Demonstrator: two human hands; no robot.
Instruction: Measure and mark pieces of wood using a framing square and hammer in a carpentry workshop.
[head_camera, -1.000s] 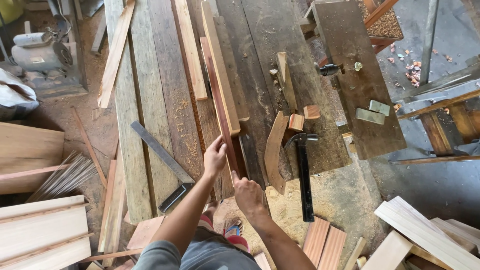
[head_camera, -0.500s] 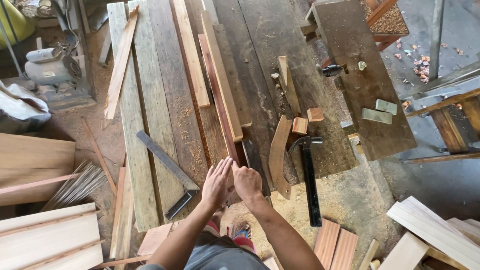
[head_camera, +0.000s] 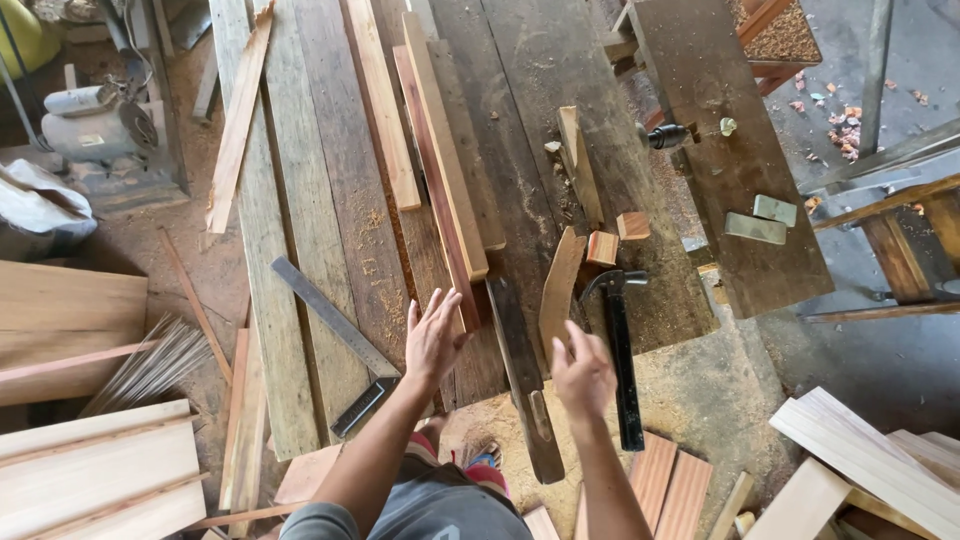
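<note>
1. Hands of one person reach out over a rough workbench (head_camera: 300, 250) made of long weathered planks, seen from above by a camera worn on the head.
2. The left hand (head_camera: 432, 340) is open, fingers spread and palm facing right, gripping nothing. Its fingertips are at the near end of a long reddish wooden strip (head_camera: 432, 180), and whether they touch it cannot be told.
3. That reddish strip lies lengthwise on the bench, running away from the person, with a paler wooden strip (head_camera: 445, 140) resting along its right side.
4. The right hand (head_camera: 583, 372) is also open and empty, fingers loosely curled, hovering above the bench edge.
5. A black-handled claw hammer (head_camera: 622, 360) lies just right of the right hand, its head pointing away from the person.
6. A curved piece of pale wood (head_camera: 558, 290) lies between the two hands and slightly beyond them, next to a dark narrow plank (head_camera: 520, 370).
7. A metal try square (head_camera: 335, 325) lies left of the left hand, its blade slanting up and to the left.
8. Two small wood blocks (head_camera: 618, 236) sit beyond the hammer head.
9. Pale boards (head_camera: 95, 470) are stacked at lower left, and more pale boards lie at lower right.
10. Sawdust (head_camera: 690, 390) covers the floor beside the bench.
</note>
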